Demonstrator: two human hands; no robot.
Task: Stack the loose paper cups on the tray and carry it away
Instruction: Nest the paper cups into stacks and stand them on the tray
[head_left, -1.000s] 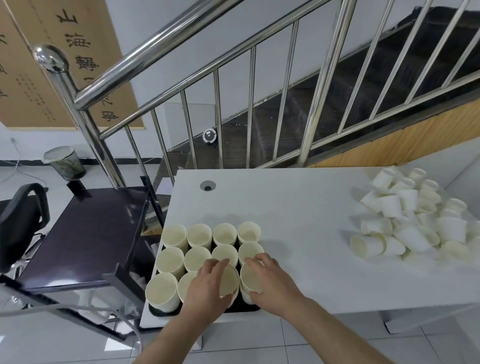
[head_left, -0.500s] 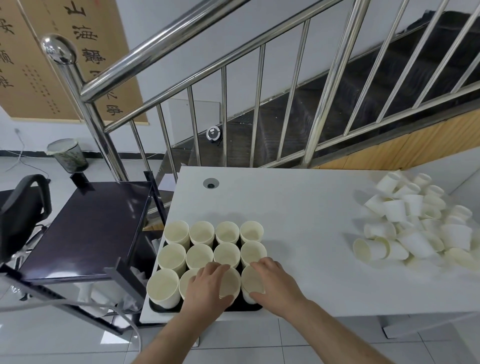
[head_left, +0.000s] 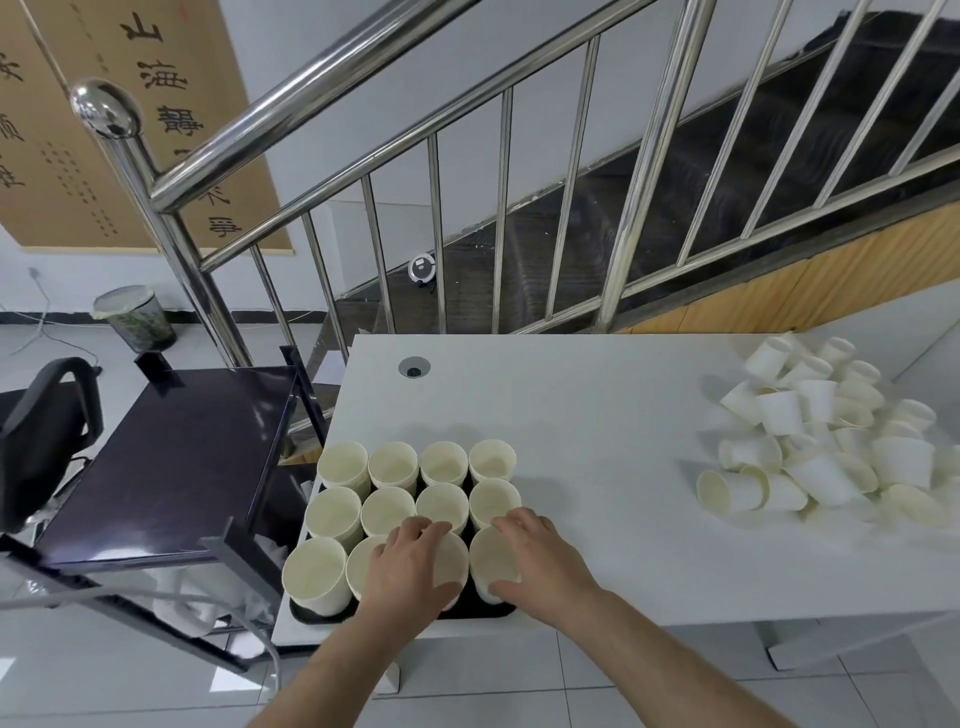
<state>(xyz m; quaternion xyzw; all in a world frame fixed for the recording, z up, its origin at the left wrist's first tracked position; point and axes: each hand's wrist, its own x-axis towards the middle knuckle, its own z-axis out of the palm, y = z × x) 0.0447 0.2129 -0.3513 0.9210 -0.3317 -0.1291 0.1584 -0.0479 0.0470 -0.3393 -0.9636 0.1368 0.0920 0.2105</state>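
Observation:
A black tray (head_left: 301, 612) sits at the near left corner of the white table (head_left: 597, 415). It carries several stacks of cream paper cups (head_left: 392, 462) in rows. My left hand (head_left: 410, 566) grips the front cup stack (head_left: 449, 558), fingers curled over its rim. My right hand (head_left: 540, 558) grips the front right cup stack (head_left: 493, 561), thumb on its near side. A heap of loose white paper cups (head_left: 821, 441) lies on its sides at the table's right end.
A steel stair railing (head_left: 332, 104) rises behind the table. A dark trolley shelf (head_left: 171, 457) stands just left of the tray, with a black chair (head_left: 41, 431) and a waste bin (head_left: 135, 317) beyond. A cable hole (head_left: 414, 367) marks the tabletop.
Both hands have stayed on the two front cup stacks. The view has shifted slightly, with the hands' fingers settling a little further over the rims.

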